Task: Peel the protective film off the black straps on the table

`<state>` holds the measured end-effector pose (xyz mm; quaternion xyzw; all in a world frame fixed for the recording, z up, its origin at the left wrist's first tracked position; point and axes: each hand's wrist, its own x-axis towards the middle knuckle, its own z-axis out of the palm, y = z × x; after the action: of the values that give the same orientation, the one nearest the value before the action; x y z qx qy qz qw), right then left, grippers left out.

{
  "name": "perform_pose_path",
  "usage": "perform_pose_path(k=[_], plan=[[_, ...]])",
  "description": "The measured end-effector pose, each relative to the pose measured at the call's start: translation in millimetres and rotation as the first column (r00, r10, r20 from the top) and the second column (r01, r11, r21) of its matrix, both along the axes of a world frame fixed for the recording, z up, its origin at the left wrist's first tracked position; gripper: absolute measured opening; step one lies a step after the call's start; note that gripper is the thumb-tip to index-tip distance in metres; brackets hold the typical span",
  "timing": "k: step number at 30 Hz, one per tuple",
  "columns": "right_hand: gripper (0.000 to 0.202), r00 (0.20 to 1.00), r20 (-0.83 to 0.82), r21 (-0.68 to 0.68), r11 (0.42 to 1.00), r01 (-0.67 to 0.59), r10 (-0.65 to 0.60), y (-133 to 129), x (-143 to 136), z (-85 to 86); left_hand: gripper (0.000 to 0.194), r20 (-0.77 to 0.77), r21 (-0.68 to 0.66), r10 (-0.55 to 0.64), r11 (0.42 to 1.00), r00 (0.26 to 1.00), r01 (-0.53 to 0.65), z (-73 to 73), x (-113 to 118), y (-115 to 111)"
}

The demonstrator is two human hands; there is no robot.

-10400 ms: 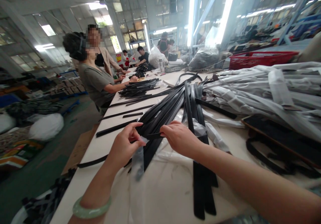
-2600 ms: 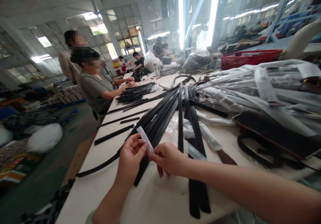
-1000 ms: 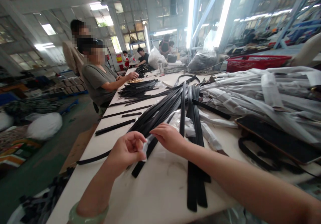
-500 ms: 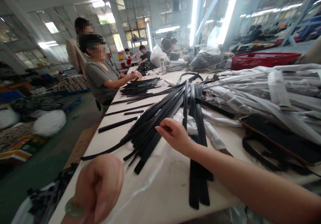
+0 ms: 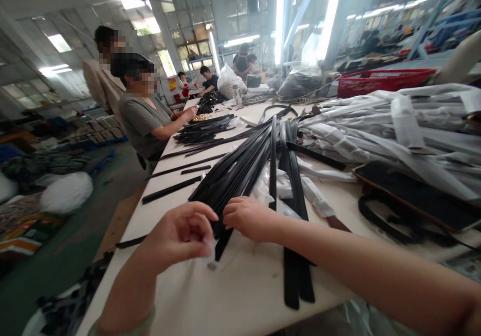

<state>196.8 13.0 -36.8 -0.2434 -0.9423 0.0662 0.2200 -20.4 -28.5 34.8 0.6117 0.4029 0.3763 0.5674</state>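
A thick bundle of black straps (image 5: 235,168) fans out over the pale table (image 5: 210,306). At its near end, my left hand (image 5: 186,233) curves with its fingers bent and apart from the thumb; a small pale blurred thing shows by the thumb tip, and whether it is held cannot be told. Just right of it, my right hand (image 5: 250,218) rests palm down on the straps, fingers curled over them. Two wider black straps (image 5: 295,276) hang toward the near table edge, beneath my right forearm. Clear plastic (image 5: 265,185) lies beside the bundle.
White-wrapped straps (image 5: 349,125) pile up at the right, before a red basket (image 5: 383,81). A dark board-like item (image 5: 417,193) lies at the right. Across the left edge, a person in a grey shirt (image 5: 141,120) works with small black pieces.
My left hand has moved up and right to the strap ends, its fingers opening out. My right hand has come down and slightly left onto the bundle. The view has shifted a little.
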Motion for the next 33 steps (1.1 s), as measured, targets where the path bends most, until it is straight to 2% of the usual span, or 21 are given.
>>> perform_pose_path(k=[2,3,6,8,10,13,23,33], plan=[[0.017,0.988,-0.09,-0.038,0.992,0.12,-0.123,1,10,5.5,0.046,-0.098,-0.063,-0.135,0.99,0.986,0.13,-3.4,11,5],[0.017,0.967,-0.162,-0.068,0.98,0.186,-0.195,2,15,9.8,0.046,-0.131,-0.069,-0.15,0.987,0.98,0.142,-4.4,15,8],[0.02,0.885,-0.347,-0.154,0.95,0.273,-0.311,1,30,26.8,0.049,-0.182,0.005,-0.039,0.999,0.983,0.04,-4.9,18,12],[0.022,0.887,-0.373,-0.157,0.96,0.23,-0.273,-4,34,37.8,0.05,-0.193,0.032,0.001,0.999,0.981,0.005,-4.4,18,12],[0.023,0.921,-0.337,-0.131,0.978,0.16,-0.196,-10,33,44.5,0.05,-0.194,0.035,0.005,0.999,0.981,0.002,-4.1,17,11],[0.023,0.957,-0.27,-0.083,0.992,0.091,-0.11,-19,25,45.2,0.051,-0.203,0.025,0.005,1.0,0.979,0.0,-4.9,19,10],[0.024,0.953,-0.27,-0.035,0.991,0.131,-0.136,-22,21,39.7,0.055,-0.263,-0.03,-0.03,0.999,0.964,0.023,-4.0,23,9],[0.018,0.974,-0.212,-0.052,0.996,0.077,-0.086,-23,21,41.9,0.054,-0.292,-0.03,-0.021,0.999,0.956,0.013,-6.0,23,11]])
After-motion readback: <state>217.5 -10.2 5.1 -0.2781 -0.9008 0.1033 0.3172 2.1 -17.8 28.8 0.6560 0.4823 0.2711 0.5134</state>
